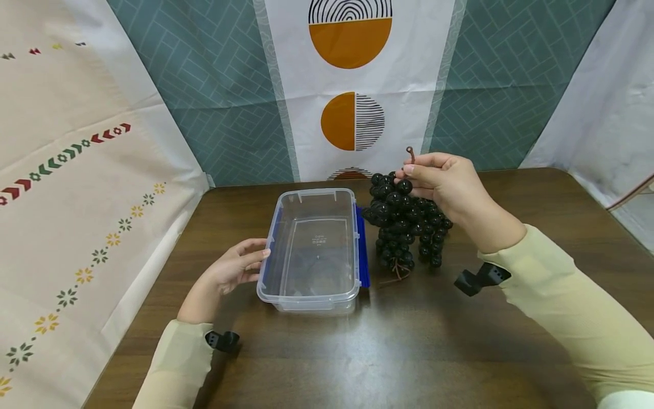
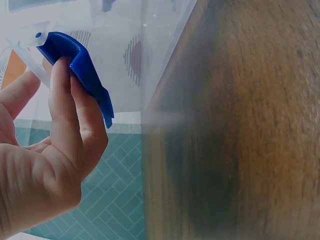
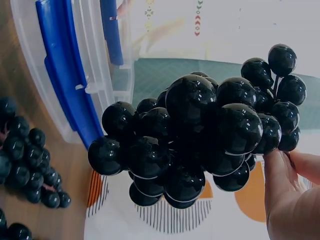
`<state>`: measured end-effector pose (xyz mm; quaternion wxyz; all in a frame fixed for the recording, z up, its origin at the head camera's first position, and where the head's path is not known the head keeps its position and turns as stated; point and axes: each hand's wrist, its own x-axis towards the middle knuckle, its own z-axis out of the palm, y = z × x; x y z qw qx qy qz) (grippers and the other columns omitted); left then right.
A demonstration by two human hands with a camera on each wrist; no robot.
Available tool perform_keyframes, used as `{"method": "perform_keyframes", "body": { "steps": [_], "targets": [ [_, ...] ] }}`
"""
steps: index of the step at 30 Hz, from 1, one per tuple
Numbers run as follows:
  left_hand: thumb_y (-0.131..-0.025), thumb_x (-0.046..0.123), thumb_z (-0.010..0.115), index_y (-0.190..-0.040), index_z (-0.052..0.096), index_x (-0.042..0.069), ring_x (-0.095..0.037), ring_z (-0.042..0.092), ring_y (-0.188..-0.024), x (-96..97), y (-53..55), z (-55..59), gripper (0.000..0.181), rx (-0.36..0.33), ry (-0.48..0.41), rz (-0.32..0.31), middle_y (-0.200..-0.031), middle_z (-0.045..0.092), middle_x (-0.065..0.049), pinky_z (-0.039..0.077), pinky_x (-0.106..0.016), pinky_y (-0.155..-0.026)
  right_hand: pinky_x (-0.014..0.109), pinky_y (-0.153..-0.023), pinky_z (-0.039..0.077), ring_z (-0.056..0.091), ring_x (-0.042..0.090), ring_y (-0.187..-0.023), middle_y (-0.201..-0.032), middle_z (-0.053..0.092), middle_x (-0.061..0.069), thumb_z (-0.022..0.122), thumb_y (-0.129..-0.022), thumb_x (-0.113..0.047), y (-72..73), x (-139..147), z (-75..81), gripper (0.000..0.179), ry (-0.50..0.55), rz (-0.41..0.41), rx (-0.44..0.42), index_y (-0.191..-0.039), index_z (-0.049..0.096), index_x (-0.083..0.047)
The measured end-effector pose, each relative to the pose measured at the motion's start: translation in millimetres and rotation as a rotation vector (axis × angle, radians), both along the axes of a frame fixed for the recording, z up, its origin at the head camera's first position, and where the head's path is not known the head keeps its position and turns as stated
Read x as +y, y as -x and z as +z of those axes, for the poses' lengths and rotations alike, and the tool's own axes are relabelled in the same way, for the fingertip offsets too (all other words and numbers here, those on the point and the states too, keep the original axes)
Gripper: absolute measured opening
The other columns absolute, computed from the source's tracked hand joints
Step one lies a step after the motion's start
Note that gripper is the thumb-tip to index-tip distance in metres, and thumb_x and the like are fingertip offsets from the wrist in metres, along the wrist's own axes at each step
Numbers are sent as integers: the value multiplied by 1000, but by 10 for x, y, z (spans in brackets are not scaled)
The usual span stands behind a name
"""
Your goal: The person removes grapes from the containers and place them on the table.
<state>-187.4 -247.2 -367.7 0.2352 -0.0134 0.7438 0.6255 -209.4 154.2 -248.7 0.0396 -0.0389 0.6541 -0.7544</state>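
My right hand [image 1: 449, 184] pinches a bunch of black grapes [image 1: 390, 199] near its brown stem [image 1: 410, 152], holding it up just right of a clear plastic container [image 1: 311, 304]. In the right wrist view the dark, shiny grapes [image 3: 190, 125] hang between the thumb and fingers. My left hand [image 1: 240, 264] grips the left side of the container, thumb at the rim. The left wrist view shows that hand's fingers against a blue latch [image 2: 92, 75]. Another blue latch [image 1: 363, 250] juts out from the container's right side.
More black grapes [image 1: 431, 244] lie on the brown wooden table [image 1: 409, 352] below the held bunch, with a thin brown stem [image 1: 395, 278] toward me. A green and white patterned cloth [image 1: 230, 85] hangs behind the table. Pale embroidered fabric [image 1: 76, 187] stands along the left.
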Motion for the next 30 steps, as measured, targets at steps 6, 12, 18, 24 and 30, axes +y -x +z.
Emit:
{"method": "perform_keyframes", "body": {
  "steps": [6, 12, 18, 24, 30],
  "targets": [
    [-97, 22, 54, -145, 25, 2, -9, 62, -89, 3, 8, 15, 59, -5, -5, -10, -101, 60, 1, 54, -25, -74, 21, -64, 53, 69, 10, -80, -82, 73, -1, 70, -86, -11, -8, 140, -42, 2, 2, -14, -3, -87, 72, -11],
    [-98, 23, 54, -145, 24, 1, -9, 62, -89, 3, -3, 11, 60, -6, 2, -19, -100, 60, 1, 54, -26, -74, 22, -64, 53, 68, 9, -81, -83, 71, -2, 69, -87, -11, -23, 281, -124, 4, 16, -18, -12, -85, 72, -11],
    [-98, 23, 54, -145, 24, 1, -10, 62, -90, 7, 8, 2, 60, -7, 2, -28, -101, 60, 0, 54, -26, -75, 21, -63, 53, 68, 9, -79, -87, 70, -2, 70, -86, -12, -32, 415, -160, 4, 31, -39, -9, -84, 73, -12],
    [-98, 24, 53, -146, 22, 2, -10, 61, -91, 11, 1, 13, 61, -23, 3, -32, -105, 57, -1, 53, -27, -77, 21, -64, 53, 68, 8, -80, -84, 71, -3, 71, -85, -12, -39, 561, -159, 3, 34, -49, -1, -84, 74, -13],
    [-98, 25, 54, -147, 22, 3, -9, 61, -91, 10, 5, 17, 62, -32, 12, -31, -105, 56, 0, 53, -26, -77, 21, -63, 54, 68, 8, -76, -83, 72, -2, 71, -84, -11, -29, 684, -165, 4, 60, -76, -3, -83, 74, -13]
  ]
}}
